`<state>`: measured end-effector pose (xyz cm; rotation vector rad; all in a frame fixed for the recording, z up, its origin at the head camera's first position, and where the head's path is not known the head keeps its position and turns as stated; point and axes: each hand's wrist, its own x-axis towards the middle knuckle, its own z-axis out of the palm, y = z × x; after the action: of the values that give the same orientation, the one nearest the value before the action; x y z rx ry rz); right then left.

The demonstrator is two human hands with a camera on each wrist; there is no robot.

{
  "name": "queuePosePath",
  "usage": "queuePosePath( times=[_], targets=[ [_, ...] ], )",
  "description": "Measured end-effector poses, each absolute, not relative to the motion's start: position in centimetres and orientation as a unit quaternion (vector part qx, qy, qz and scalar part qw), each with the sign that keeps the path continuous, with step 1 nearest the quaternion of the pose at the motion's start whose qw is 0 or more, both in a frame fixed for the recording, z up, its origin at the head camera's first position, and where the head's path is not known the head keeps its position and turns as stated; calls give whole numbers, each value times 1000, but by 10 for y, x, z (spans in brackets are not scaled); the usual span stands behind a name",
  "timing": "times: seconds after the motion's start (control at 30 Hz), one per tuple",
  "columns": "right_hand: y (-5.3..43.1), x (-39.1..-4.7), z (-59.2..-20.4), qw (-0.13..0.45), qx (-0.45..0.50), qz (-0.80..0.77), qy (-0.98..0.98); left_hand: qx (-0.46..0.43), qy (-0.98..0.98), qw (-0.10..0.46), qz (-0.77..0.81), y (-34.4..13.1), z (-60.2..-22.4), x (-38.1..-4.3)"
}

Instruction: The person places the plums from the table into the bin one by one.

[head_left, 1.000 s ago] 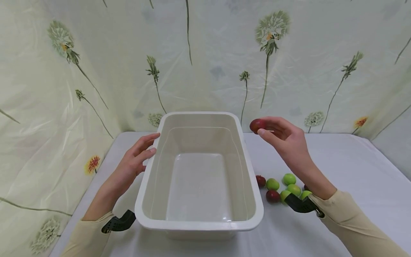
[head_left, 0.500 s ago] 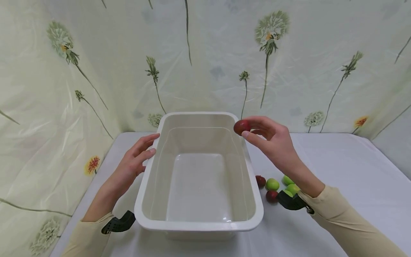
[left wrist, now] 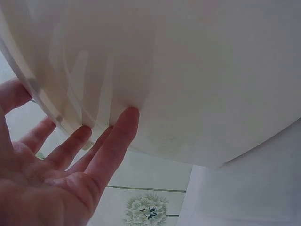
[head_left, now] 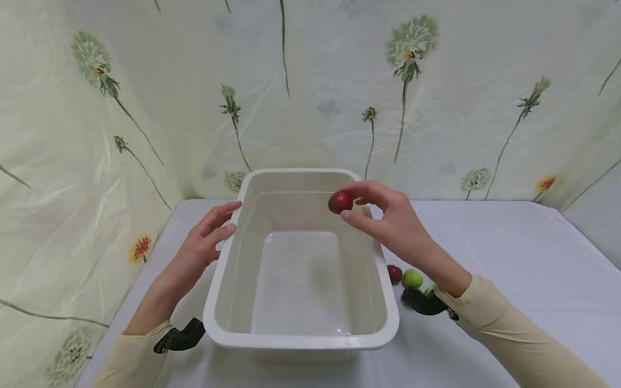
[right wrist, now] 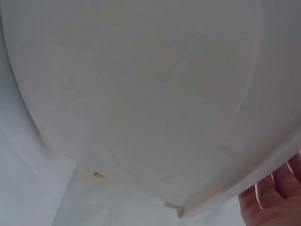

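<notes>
A large off-white plastic tub (head_left: 301, 340) stands in the middle of the table in the head view. My right hand (head_left: 393, 221) pinches a small round dark red fruit (head_left: 340, 202) between thumb and fingers, above the tub's far right part. In the right wrist view only some fingers of that hand (right wrist: 277, 202) show beyond the tub's rim, and the fruit is hidden. My left hand (head_left: 199, 245) is at the tub's left side. The left wrist view has its fairly straight fingers (left wrist: 117, 141) touching the outer wall (left wrist: 211, 84).
Right of the tub lie another dark red fruit (head_left: 394, 274) and a green fruit (head_left: 413, 278); more are partly hidden behind my right wrist and its black camera mount (head_left: 424, 302). White cloth (head_left: 514, 242) covers the table. A flower-printed curtain (head_left: 310, 108) hangs behind.
My right hand has moved left with the red fruit, from right of the tub to above its inside. The left hand and the tub have stayed in place.
</notes>
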<state>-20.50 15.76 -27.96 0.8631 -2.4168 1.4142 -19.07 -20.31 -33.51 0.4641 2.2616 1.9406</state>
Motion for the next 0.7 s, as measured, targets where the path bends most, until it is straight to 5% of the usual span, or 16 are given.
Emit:
queuePosePath(
  times=[0.7],
  targets=[
    [138,-205,-283,8,337,353,-873,162,742,60,647,-203,-339,-194]
  ],
)
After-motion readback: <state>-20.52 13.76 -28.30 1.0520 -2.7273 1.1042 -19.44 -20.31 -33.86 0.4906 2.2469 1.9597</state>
